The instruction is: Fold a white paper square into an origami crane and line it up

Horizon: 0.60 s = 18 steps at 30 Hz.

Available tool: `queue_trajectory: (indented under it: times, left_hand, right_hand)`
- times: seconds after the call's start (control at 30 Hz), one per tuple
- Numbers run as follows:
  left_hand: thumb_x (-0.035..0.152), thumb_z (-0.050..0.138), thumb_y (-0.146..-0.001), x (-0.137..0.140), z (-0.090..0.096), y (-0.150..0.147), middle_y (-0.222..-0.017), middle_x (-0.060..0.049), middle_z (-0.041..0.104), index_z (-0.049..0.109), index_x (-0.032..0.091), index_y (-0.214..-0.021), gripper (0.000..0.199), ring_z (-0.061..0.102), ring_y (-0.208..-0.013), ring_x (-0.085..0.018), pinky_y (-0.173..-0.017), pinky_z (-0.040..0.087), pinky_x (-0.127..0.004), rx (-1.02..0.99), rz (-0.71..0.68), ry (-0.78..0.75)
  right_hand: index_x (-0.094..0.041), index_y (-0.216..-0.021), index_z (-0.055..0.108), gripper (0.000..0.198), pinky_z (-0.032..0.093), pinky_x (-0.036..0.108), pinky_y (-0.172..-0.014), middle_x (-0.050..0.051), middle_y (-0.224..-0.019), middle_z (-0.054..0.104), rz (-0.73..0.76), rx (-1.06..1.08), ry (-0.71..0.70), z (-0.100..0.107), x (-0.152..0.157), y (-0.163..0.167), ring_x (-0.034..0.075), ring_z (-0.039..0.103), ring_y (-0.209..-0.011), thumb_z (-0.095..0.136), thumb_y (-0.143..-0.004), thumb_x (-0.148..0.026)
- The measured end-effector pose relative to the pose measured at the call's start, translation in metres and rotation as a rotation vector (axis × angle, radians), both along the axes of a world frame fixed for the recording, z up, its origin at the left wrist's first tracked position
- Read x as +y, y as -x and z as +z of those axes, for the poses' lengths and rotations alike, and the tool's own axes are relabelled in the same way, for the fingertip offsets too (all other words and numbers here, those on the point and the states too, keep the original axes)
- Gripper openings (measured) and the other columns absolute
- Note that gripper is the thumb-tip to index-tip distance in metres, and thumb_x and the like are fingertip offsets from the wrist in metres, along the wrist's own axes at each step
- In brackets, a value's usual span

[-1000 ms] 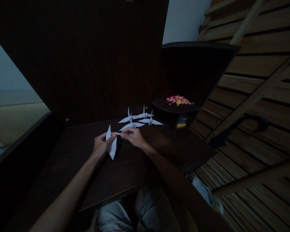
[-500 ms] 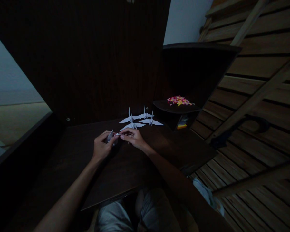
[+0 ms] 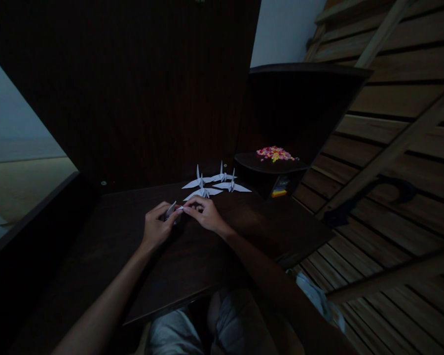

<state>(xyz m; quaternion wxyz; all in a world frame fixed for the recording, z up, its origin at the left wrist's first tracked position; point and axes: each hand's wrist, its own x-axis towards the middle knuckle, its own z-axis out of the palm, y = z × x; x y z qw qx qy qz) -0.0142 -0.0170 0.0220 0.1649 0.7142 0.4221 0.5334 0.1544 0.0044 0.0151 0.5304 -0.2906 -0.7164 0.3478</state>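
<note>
Over the dark desk (image 3: 177, 266), my left hand (image 3: 157, 226) pinches a small folded white paper crane (image 3: 169, 211), one pointed flap sticking up past the fingers. My right hand (image 3: 204, 213) is closed on the crane's other end, thumb and index finger pressed together on a white tip. Most of that paper is hidden by the fingers. Just beyond the hands stand several finished-looking white paper cranes with spread wings, the nearest crane (image 3: 204, 192) close to my right fingertips and another crane (image 3: 232, 187) to its right.
A heap of small pink, red and yellow pieces (image 3: 274, 153) lies on a curved corner shelf (image 3: 272, 166) at the right. Below it sits a yellow item (image 3: 279, 193). A dark upright panel (image 3: 151, 98) backs the desk, and a slatted wooden structure (image 3: 395, 162) stands at the right.
My fingers have shifted slightly on the crane, the right thumb and index closing further over its tip. The raised paper flap tilts more to the right. The standing cranes stay put.
</note>
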Motion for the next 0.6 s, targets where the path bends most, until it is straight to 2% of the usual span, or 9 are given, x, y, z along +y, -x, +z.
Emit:
queue_trajectory:
  times: [0.27,0.47,0.6]
  left_hand:
    - [0.027,0.066,-0.077,-0.002,0.0009,-0.0011,-0.068,-0.001,0.061,0.07,0.018,-0.077,0.01,0.054,-0.06,-0.014,-0.055,0.041,-0.025,0.043,-0.001,-0.021]
    - [0.027,0.067,-0.076,-0.0031,0.0021,-0.0019,-0.067,0.0,0.06,0.069,0.017,-0.075,0.01,0.053,-0.059,-0.013,-0.055,0.041,-0.025,0.05,0.0,-0.033]
    - [0.028,0.066,-0.077,-0.0028,0.0023,-0.0013,-0.068,-0.001,0.06,0.07,0.017,-0.077,0.011,0.054,-0.061,-0.014,-0.056,0.042,-0.025,0.051,0.0,-0.027]
  right_hand:
    - [-0.019,-0.082,0.058,0.015,0.043,0.025,-0.064,0.003,-0.091,0.053,0.067,-0.009,-0.063,0.0048,-0.004,-0.0008,0.014,0.053,-0.082,0.059,-0.085,-0.034]
    - [-0.02,-0.083,0.058,0.014,0.043,0.032,-0.084,0.003,-0.09,0.053,0.055,-0.009,-0.126,0.0019,-0.0006,-0.001,0.016,0.053,-0.091,0.059,-0.085,-0.033]
    - [-0.02,-0.084,0.058,0.015,0.043,0.032,-0.084,0.003,-0.09,0.055,0.032,-0.011,-0.122,0.0005,-0.0009,0.0004,0.016,0.053,-0.09,0.063,-0.082,-0.033]
